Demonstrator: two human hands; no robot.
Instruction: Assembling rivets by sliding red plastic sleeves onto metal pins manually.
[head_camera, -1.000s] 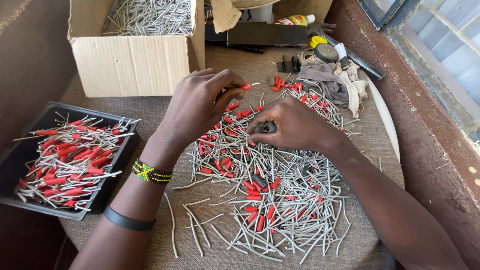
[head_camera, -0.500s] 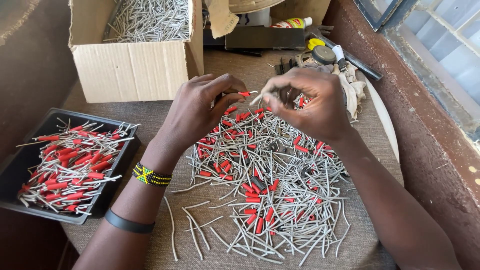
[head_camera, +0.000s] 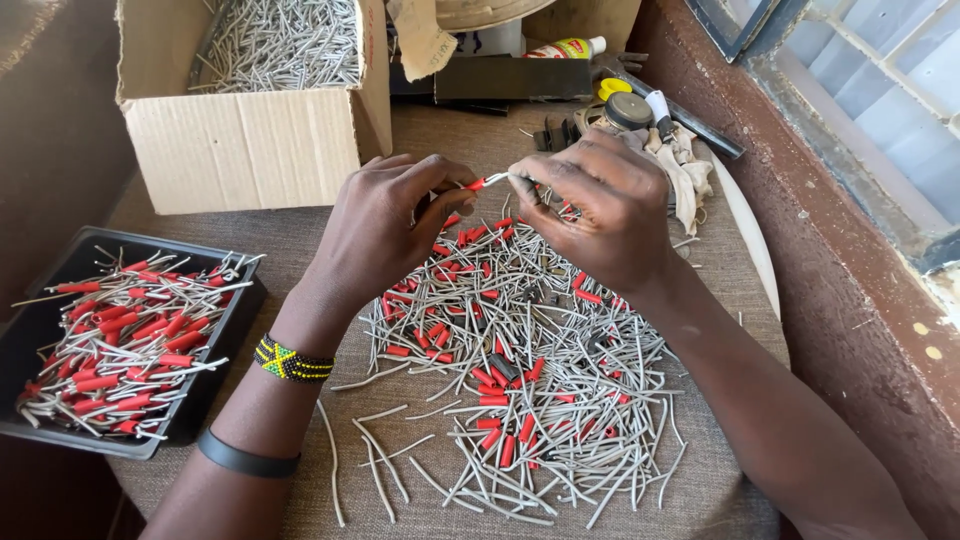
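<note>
- Wire piece (head_camera: 497, 181) with red sleeve (head_camera: 476, 184): you pinch it between left hand (head_camera: 385, 225) and right hand (head_camera: 590, 215), raised over the loose pile (head_camera: 520, 380).
- Step in hand, by appearance: seating the sleeve; align both ends squarely.
- Black tray (head_camera: 60, 275), at your left, holds sleeved pieces.
- Cardboard box (head_camera: 240, 145) holds bare wire.

Bright daylight enters via window (head_camera: 860, 90) at table's right edge; soft shadows fall left, dim far-left corner, sharp focus, slight wide-angle bend at edges.
</note>
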